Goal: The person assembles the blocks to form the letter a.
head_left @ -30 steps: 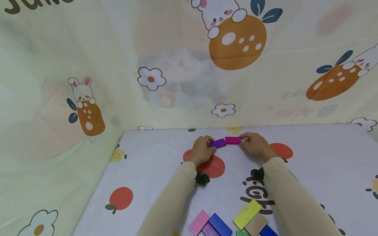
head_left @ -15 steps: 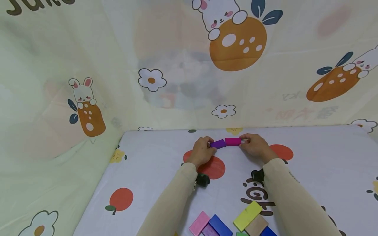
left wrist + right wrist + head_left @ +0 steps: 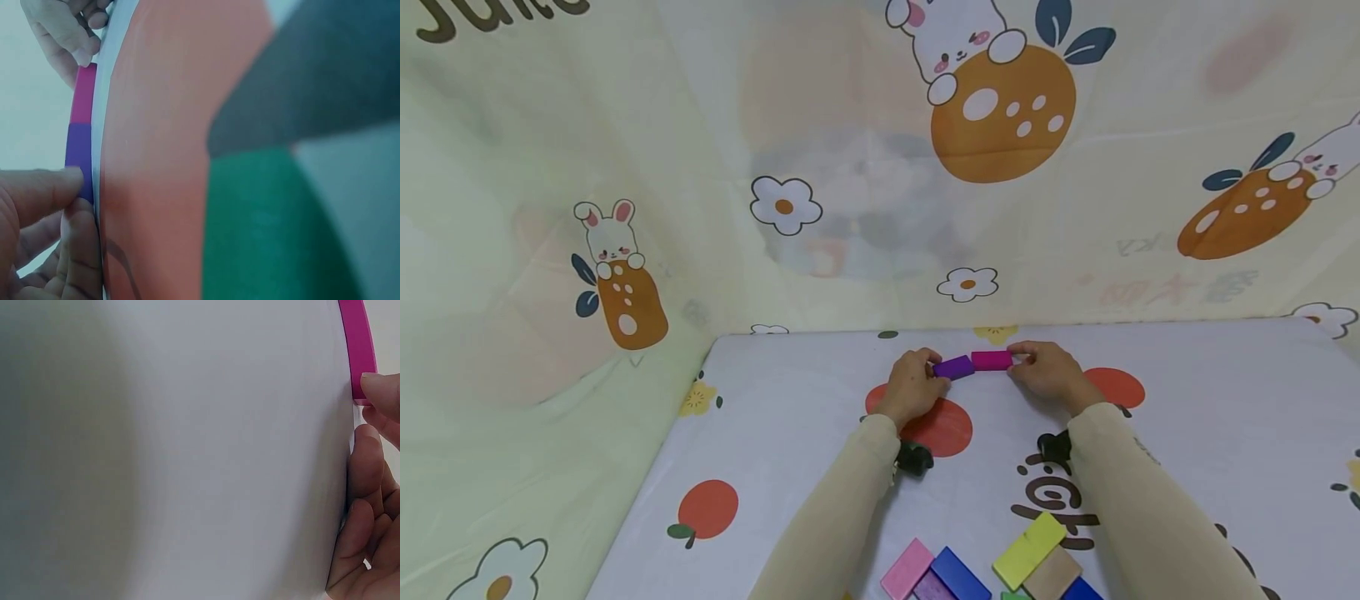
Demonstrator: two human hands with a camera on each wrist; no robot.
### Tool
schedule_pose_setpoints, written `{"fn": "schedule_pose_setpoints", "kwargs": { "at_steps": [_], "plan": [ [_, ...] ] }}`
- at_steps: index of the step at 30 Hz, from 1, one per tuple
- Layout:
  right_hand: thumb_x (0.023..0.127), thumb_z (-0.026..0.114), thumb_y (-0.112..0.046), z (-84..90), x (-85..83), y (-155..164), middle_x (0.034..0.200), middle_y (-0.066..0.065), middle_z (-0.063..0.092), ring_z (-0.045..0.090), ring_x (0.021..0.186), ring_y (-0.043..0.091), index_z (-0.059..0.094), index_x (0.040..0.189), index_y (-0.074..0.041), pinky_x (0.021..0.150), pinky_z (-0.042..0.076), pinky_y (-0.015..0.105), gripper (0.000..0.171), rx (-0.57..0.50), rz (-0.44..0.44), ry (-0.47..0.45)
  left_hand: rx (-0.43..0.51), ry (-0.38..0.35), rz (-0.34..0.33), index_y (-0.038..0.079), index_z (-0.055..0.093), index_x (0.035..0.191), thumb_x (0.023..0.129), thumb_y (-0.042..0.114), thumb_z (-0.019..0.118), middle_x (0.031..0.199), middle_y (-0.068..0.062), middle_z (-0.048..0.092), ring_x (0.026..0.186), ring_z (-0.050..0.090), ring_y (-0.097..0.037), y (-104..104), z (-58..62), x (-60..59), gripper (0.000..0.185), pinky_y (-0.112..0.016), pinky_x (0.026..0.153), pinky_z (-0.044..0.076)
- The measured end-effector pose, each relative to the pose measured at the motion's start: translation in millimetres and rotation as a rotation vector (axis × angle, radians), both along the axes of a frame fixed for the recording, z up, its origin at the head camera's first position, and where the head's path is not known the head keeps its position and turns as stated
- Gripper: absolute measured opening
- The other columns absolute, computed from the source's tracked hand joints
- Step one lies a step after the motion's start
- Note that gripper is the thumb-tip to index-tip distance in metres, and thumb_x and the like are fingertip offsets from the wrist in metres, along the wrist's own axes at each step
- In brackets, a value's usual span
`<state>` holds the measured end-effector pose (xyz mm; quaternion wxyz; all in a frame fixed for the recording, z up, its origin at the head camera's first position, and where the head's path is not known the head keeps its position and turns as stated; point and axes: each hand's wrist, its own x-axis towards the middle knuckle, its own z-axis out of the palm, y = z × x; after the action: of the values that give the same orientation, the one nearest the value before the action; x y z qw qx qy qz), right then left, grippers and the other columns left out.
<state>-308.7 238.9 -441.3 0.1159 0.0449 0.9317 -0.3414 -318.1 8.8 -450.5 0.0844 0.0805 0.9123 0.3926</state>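
Toward the back of the table, a purple block [image 3: 953, 367] and a magenta block [image 3: 992, 360] lie end to end, meeting at a slight angle. My left hand [image 3: 913, 387] pinches the outer end of the purple block between thumb and fingers. On the other side, my right hand [image 3: 1049, 375] pinches the magenta block's outer end. The left wrist view shows the purple block [image 3: 79, 150] right against the magenta block [image 3: 84, 94], both low on the tabletop. In the right wrist view the thumb presses the magenta block [image 3: 359, 347] near its end, other fingers curled below.
Near the front edge lie more blocks: a pink block [image 3: 907, 568], a blue block [image 3: 961, 573], a yellow block [image 3: 1029, 550] and a tan block [image 3: 1052, 573], with others partly cut off. A printed cloth wall [image 3: 850, 250] rises behind the white tablecloth [image 3: 790, 433].
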Motion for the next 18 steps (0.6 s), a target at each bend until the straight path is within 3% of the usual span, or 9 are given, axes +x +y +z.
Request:
{"fn": "schedule_pose_setpoints", "kwargs": {
  "at_steps": [18],
  "plan": [
    [0.097,0.055,-0.024,-2.9,-1.7,0.8,0.122,0.022,0.053,0.045,0.111,0.038,0.048,0.142,-0.01,0.09,0.042,0.053,0.048,0.006,-0.012,0.001,-0.012,-0.009,0.016,0.014,0.061,0.12,0.091,0.023,0.068,0.093,0.0,0.053,0.089,0.05,-0.015,1.4,2.4,2.6,0.031,-0.027,0.073,0.046]
  ]
}}
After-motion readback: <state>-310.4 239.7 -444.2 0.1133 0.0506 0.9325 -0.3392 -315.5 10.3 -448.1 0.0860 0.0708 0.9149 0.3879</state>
